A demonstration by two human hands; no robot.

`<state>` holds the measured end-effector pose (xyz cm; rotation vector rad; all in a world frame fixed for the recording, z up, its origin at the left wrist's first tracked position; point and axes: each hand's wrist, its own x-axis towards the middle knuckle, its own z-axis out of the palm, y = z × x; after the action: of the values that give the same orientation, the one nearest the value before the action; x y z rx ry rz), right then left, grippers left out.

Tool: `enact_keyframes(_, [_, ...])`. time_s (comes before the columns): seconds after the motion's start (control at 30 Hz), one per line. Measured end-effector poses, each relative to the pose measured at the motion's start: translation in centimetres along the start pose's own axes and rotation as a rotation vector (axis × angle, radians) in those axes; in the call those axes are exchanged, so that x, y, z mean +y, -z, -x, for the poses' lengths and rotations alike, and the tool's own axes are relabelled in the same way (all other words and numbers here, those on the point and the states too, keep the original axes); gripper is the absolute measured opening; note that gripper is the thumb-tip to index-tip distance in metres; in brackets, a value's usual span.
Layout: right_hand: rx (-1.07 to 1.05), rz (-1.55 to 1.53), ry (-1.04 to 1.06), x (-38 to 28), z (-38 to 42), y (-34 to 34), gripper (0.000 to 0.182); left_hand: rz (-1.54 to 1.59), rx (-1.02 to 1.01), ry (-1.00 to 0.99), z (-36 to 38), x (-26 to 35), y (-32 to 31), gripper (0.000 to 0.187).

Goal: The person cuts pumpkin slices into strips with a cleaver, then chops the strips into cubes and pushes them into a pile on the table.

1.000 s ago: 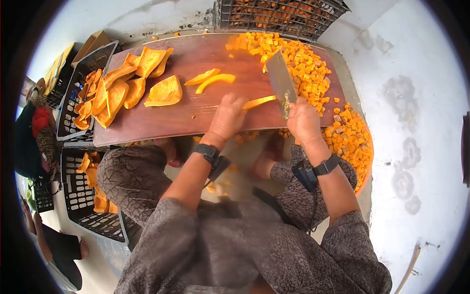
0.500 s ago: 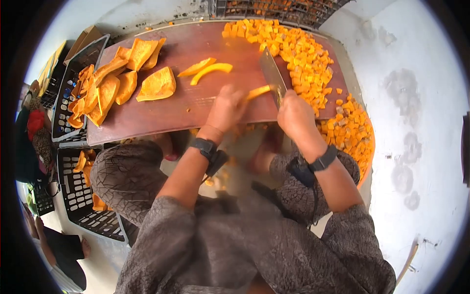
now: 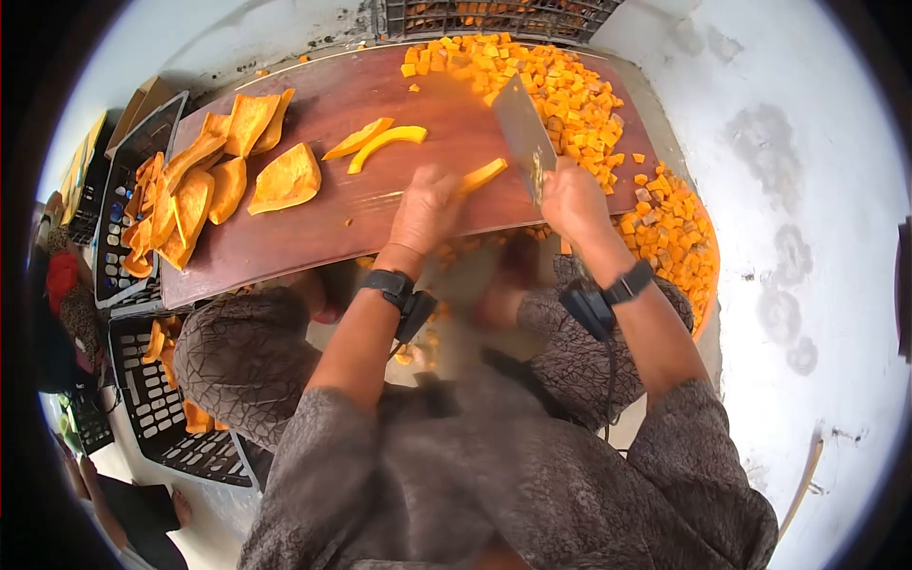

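My left hand (image 3: 427, 207) is closed around a strip of orange pumpkin (image 3: 483, 176), low on the reddish-brown board (image 3: 313, 223). The strip's free end points right, toward the blade. In my right hand (image 3: 574, 201) is the handle of a wide cleaver (image 3: 524, 128). Its blade stands tilted just right of the strip's end, with a small gap seeming to lie between them. Two curved pumpkin strips (image 3: 388, 144) lie above my left hand. Beyond the cleaver, a heap of diced pumpkin (image 3: 579, 109) covers the board's right side.
Large pumpkin slabs (image 3: 287, 178) are piled at the board's left. A tub of cubes (image 3: 679, 242) stands by its right edge. Black crates (image 3: 176, 408) holding pumpkin pieces sit at left, another crate (image 3: 494, 24) behind. Another person (image 3: 133, 518) is at lower left.
The view has shifted slightly, so the board appears further left. The cleaver has drawn a little away from the strip's end. Both hands keep their holds.
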<state>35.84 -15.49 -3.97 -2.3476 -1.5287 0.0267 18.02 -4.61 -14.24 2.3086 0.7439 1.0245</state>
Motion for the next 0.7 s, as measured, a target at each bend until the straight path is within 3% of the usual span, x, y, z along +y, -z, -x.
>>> enact_keyframes(0.3, [-0.176, 0.087, 0.026, -2.2, 0.8, 3.0, 0.016, 0.039, 0.003, -0.027, -0.4, 0.2, 0.4, 0.016])
enact_keyframes(0.37, [-0.052, -0.039, 0.116, -1.5, 0.6, 2.6, 0.019, 0.039, -0.004, -0.015, -0.4, 0.2, 0.3, 0.015])
enact_keyframes(0.4, [-0.115, 0.013, 0.102, -2.0, 0.6, 3.0, 0.019, 0.033, 0.001, -0.024, -0.5, 0.1, 0.2, 0.015])
enact_keyframes(0.5, [-0.163, 0.067, 0.040, -2.2, 0.7, 1.0, 0.011, 0.040, -0.033, -0.014, -0.5, -0.2, 0.1, 0.014])
enact_keyframes(0.7, [-0.121, 0.024, 0.030, -1.9, -2.9, -2.8, 0.014, 0.028, -0.005, -0.036, -0.6, 0.0, 0.1, 0.016])
